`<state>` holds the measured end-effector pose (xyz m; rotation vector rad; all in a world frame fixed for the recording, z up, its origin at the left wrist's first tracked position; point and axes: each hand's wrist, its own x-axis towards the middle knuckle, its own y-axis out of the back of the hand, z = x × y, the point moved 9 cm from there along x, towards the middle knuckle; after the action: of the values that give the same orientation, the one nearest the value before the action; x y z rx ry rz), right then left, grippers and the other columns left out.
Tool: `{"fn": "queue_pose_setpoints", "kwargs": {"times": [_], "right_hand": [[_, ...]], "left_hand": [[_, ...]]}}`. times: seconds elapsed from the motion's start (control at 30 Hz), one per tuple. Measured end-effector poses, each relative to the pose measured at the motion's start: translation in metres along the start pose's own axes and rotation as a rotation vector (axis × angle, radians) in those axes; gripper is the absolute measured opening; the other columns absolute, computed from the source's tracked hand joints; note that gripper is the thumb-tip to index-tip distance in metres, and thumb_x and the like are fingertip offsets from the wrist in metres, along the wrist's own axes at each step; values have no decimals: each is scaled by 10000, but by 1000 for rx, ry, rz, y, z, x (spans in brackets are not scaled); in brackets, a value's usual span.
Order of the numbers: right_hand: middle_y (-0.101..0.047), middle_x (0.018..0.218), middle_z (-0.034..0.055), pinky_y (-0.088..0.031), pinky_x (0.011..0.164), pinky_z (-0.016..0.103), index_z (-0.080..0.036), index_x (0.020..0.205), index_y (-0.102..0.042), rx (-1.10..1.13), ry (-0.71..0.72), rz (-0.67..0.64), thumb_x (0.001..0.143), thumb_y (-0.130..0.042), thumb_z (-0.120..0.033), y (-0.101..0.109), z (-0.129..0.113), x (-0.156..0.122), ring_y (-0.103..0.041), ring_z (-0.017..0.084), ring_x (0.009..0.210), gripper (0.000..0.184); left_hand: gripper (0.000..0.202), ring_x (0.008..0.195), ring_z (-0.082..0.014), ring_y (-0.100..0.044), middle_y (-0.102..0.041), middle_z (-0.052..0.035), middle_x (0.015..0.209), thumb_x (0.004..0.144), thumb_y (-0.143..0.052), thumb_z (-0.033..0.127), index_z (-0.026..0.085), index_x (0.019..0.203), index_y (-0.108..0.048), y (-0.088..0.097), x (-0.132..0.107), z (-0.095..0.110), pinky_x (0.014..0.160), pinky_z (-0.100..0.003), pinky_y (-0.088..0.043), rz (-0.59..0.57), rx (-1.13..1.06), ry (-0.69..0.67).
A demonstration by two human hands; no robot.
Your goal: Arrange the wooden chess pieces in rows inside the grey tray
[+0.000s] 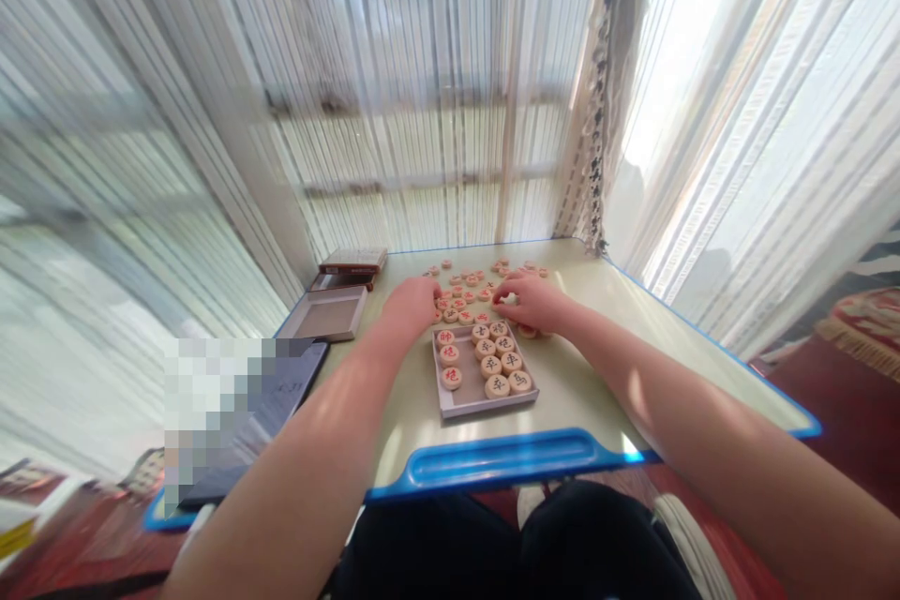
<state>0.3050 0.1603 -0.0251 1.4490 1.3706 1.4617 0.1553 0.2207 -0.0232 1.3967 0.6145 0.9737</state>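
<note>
Round wooden Chinese chess pieces (458, 304) lie scattered over the far middle of the table, marked in red or black. My left hand (412, 302) is at their left edge, its fingers curled; what they grip, if anything, is hidden. On the right side of the pile, my right hand (532, 302) bends thumb and forefinger together among the pieces, and I cannot make out what is between them. Between my forearms sits a shallow white box (468, 401). Inside it, a column of red pieces (450, 355) runs along the left and two columns of black pieces (492, 366) along the right.
A second shallow box or lid (330, 311) lies to the left, with stacked boxes or books (353, 261) behind it. A dark tablet-like device (299, 384) rests near the left edge. The pale folding table has a blue rim (506, 457). Sheer curtains (422, 112) hang beyond it.
</note>
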Motion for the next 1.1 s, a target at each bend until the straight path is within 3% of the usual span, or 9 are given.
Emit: {"fn": "queue_pose_setpoints", "kwargs": {"times": [0.23, 0.5, 0.67, 0.77, 0.87, 0.97, 1.1], "right_hand": [[-659, 956, 43, -355, 927, 384, -227, 863, -668, -20, -10, -26, 770, -521, -375, 1, -3, -2, -537, 234, 984, 228], [-674, 941, 29, -394, 863, 356, -231, 956, -645, -1, -33, -18, 761, -532, -376, 2, 1, -1, -556, 221, 944, 267], [-675, 917, 37, -380, 881, 376, -228, 854, -667, -44, -40, -26, 767, -521, -391, 4, 0, -2, -559, 234, 934, 236], [-675, 907, 38, -380, 879, 385, -230, 877, -664, -56, -44, -47, 767, -519, -395, 2, -2, -2, -564, 235, 908, 245], [-673, 905, 40, -381, 882, 380, -226, 902, -661, -46, -44, -47, 782, -496, -397, 1, -3, -2, -561, 231, 905, 267], [-647, 1004, 54, -355, 929, 372, -220, 959, -657, -48, -70, -34, 784, -490, -359, 1, 1, -2, -527, 230, 1001, 279], [-579, 1157, 52, -331, 968, 363, -236, 954, -666, -74, -123, -2, 783, -478, -304, 4, 12, -1, -471, 229, 1103, 263]], "left_hand": [[298, 935, -224, -603, -674, -91, 979, 734, -475, 101, 192, 946, -664, 5, -4, -6, 825, -305, -445, 36, 26, 107], [296, 919, -218, -606, -679, -66, 982, 756, -463, 143, 223, 940, -680, 7, -2, -9, 824, -308, -451, 46, -20, 94], [323, 941, -207, -597, -683, -41, 976, 740, -454, 139, 242, 925, -698, 7, -1, 5, 840, -282, -451, 37, -29, -13], [372, 945, -190, -595, -679, -28, 992, 686, -472, 76, 264, 906, -707, 0, -1, 10, 855, -263, -443, -16, -2, -61], [424, 1014, -187, -568, -650, -28, 1084, 663, -478, 47, 264, 957, -692, -2, 0, 9, 888, -257, -424, 3, 15, -79], [490, 1031, -185, -565, -627, -25, 1139, 686, -454, 50, 280, 1078, -639, -8, 0, 8, 872, -257, -434, -40, -5, -84], [475, 974, -176, -592, -653, -14, 1087, 712, -439, 69, 319, 1063, -640, -15, 0, 10, 845, -263, -446, -115, -37, -90]]}}
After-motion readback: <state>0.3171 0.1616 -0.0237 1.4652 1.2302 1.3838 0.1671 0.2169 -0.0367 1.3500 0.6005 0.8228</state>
